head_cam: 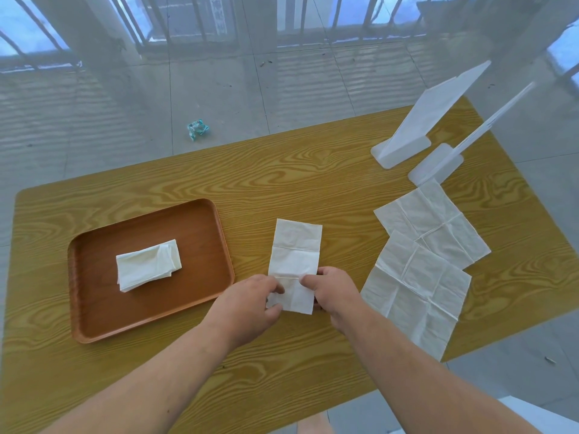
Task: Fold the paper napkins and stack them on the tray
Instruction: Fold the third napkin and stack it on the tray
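Two hands work the near end of the napkin strip (296,255), which lies lengthwise on the wooden table (313,177) just right of the brown tray (194,245). The left hand (250,303) pinches the strip's near left edge between thumb and curled fingers. The right hand (333,294) pinches the right edge, thumb on top at a crease line, its other fingers tucked beside or under the paper; how far under cannot be told. To do this fold well, the near end should probably be lifted evenly by both corners and carried over toward the far end, with the edges matched before the crease is pressed flat — thin tissue is likely to skew or tear if one side leads. One folded napkin (147,267) rests in the middle of the tray, and two open napkins (432,223) lie overlapping at the right — not yet folded.
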Demonstrator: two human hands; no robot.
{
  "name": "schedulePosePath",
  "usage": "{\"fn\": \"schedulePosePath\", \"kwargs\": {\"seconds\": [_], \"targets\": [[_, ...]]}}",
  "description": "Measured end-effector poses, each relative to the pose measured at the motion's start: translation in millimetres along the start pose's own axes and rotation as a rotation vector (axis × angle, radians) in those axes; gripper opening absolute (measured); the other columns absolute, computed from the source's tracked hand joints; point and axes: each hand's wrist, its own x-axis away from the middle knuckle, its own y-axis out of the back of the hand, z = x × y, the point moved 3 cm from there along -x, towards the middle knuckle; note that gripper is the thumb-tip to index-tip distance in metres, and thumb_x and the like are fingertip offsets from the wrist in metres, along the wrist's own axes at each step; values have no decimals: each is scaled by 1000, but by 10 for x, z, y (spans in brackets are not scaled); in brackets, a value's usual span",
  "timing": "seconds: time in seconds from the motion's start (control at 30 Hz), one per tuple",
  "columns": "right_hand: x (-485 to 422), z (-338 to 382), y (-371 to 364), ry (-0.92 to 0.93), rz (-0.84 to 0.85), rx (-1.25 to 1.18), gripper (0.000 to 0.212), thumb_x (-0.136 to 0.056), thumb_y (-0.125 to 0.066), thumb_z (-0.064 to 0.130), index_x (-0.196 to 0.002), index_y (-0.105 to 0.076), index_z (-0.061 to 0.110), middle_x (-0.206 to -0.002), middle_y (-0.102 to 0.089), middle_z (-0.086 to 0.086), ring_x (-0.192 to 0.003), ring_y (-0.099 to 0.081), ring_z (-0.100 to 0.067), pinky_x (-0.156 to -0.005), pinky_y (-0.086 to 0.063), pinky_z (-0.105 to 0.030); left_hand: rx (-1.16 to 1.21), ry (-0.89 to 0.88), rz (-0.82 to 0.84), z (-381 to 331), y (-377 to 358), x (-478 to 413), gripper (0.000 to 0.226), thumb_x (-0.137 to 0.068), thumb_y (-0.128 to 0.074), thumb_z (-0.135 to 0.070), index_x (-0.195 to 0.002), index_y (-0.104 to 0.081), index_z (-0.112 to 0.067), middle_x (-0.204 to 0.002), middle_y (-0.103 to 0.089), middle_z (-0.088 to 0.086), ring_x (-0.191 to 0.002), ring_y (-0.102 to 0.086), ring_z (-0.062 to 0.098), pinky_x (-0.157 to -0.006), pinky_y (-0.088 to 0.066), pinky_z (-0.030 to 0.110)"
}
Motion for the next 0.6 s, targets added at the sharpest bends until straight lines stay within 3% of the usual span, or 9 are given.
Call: {"fn": "schedulePosePath", "kwargs": {"seconds": [0.1,0.2,0.3,0.4,0.5,0.6], "targets": [[6,18,10,41,74,30,10,-96,-70,7,-102,-77,11,-98,-82,-8,-91,-79,-24,-80,-66,-41,52,7,-144,44,98,34,37,-95,-61,-49,-130,-60,-35,-118,-54,-22,-104,-55,2,-86,-43,22],[43,102,78,127,157,30,16,-94,-71,7,-104,-79,16,-99,-84,-1,-97,-79,-22,-90,-64,-44,125,19,-228,85,246,35,53,-90,-67,-56,-137,-53,-36,-136,-52,-22,-123,-45,0,-98,-39,23],[108,232,141,224,259,-7,22,-93,-70,4,-106,-79,19,-104,-83,-1,-98,-78,-18,-86,-62,-38,171,10,-166,74,403,-7,72,-83,-74,-65,-145,-44,-45,-156,-41,-27,-142,-33,0,-112,-32,26],[181,360,182,310,330,-49,25,-85,-71,6,-101,-82,22,-104,-83,-4,-95,-77,-16,-84,-59,-34,215,24,-105,39,533,-70,83,-78,-80,-66,-148,-40,-50,-161,-34,-29,-146,-28,-1,-116,-28,28],[221,448,214,370,398,-96,28,-84,-72,8,-104,-81,24,-107,-82,-6,-100,-76,-17,-81,-58,-25,358,67,-38,14,610,-136,69,-76,-87,-56,-137,-56,-49,-157,-47,-25,-141,-39,1,-111,-32,29],[231,499,246,395,433,-137,37,-86,-73,10,-122,-67,15,-111,-82,-9,-102,-77,-19,-81,-58,-23,560,91,26,-24,614,-192,29,-81,-89,-41,-106,-74,-40,-142,-64,-23,-137,-51,3,-117,-36,35]]}}
